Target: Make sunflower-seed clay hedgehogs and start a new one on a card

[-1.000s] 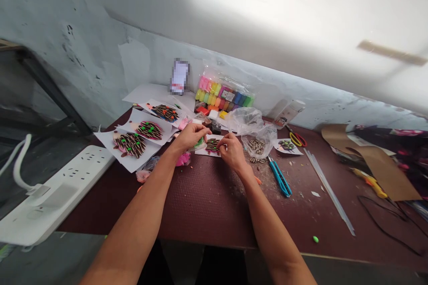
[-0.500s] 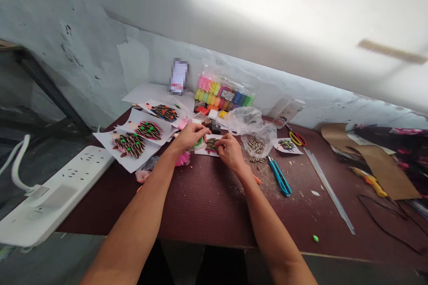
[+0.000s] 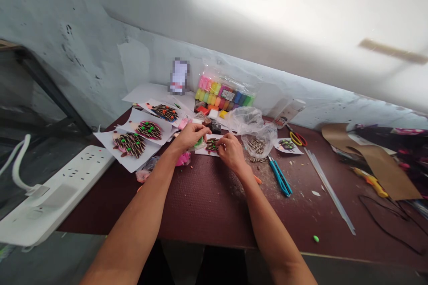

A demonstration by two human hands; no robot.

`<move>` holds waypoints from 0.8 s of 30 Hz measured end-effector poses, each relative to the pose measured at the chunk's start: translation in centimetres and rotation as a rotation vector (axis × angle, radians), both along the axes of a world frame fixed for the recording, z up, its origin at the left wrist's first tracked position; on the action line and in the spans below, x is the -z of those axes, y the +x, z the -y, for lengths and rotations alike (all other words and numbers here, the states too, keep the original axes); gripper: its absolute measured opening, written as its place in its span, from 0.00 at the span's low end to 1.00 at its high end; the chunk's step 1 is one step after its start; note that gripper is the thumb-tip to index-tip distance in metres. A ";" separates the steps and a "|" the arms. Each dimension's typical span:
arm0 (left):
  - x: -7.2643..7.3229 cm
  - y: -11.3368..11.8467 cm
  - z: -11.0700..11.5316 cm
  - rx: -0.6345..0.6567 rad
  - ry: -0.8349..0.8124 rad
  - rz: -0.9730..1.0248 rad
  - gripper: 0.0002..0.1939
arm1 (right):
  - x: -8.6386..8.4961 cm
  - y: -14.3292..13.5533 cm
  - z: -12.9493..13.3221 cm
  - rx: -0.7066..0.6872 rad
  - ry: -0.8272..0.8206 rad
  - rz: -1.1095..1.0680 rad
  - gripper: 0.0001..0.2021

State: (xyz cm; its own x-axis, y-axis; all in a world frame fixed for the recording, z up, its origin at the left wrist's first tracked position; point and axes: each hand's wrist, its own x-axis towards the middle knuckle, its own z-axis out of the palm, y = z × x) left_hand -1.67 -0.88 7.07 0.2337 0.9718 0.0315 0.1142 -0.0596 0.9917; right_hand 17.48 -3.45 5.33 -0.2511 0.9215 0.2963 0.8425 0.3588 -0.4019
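In front of me a small white card [image 3: 203, 152] lies on the dark red table, bearing a hedgehog-like figure [image 3: 211, 144] of striped sunflower seeds with green dots on pink clay. My left hand [image 3: 191, 137] is closed in a pinch just above the card's left side; what its fingertips hold is too small to make out. Green clay in clear plastic [image 3: 199, 143] shows beneath those fingers. At the card's right edge my right hand [image 3: 230, 148] has thumb and forefinger pinched against the figure, and they hide whatever is between them.
Finished-looking seed cards [image 3: 129, 144] lie at left beside a power strip [image 3: 72, 182]. Coloured clay packs [image 3: 227, 94] lean on the wall behind a plastic bag of seeds [image 3: 257, 144]. A blue cutter [image 3: 280, 177], scissors [image 3: 297, 138], glue sticks [image 3: 329, 189] and a glue gun [image 3: 371, 181] are at right.
My right hand's fingertips have shifted very slightly at the card's right side. My left hand stays almost where it was, and the things on the table have not moved.
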 end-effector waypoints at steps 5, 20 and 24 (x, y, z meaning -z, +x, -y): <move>1.1 0.2 -0.6 -0.109 -0.050 0.028 0.24 | -0.2 -0.3 0.0 -0.001 0.053 -0.186 0.09; 1.6 0.3 -0.8 -0.149 -0.069 0.212 0.14 | -0.8 -1.5 0.4 -0.132 -0.224 -0.675 0.11; 1.7 0.5 -0.7 -0.057 -0.039 0.269 0.18 | -0.3 -1.3 0.0 -0.084 -0.229 -0.751 0.14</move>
